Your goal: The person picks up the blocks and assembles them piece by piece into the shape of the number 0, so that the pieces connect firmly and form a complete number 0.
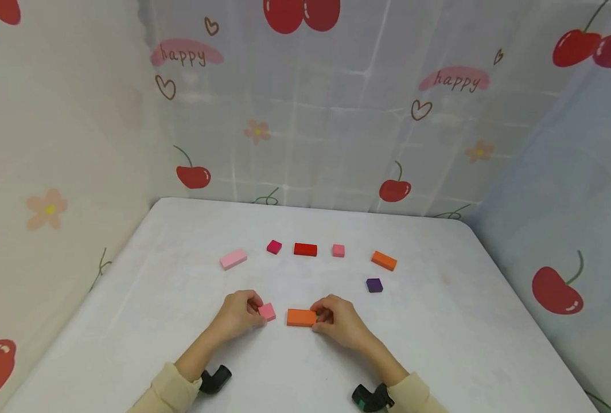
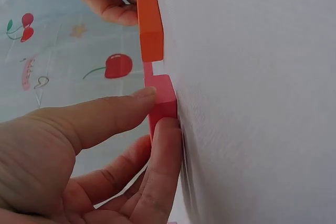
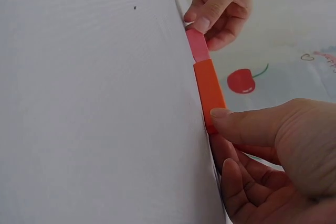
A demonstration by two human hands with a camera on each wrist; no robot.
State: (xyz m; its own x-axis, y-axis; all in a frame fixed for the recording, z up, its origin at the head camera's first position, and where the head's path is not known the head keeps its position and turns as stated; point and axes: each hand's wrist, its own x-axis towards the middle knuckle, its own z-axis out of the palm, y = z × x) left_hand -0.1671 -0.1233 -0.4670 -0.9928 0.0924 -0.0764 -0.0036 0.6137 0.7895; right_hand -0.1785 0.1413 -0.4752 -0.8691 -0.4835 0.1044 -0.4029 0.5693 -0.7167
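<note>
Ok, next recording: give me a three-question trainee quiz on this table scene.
1. True or false: the left hand pinches the small pink block.
2. Which block does the right hand hold? A) purple block B) near orange block C) red block
3. Fill in: on the table, the two held blocks lie ___ (touching/apart).

Key: 1 true; 2 B, the near orange block; 3 apart.

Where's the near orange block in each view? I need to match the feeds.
Head: orange block low centre, pinched at its right end by the right hand.
Left wrist: top centre, against the table.
Right wrist: centre right.
Shared landmark: the pink cube in the left hand, close beside it.
</note>
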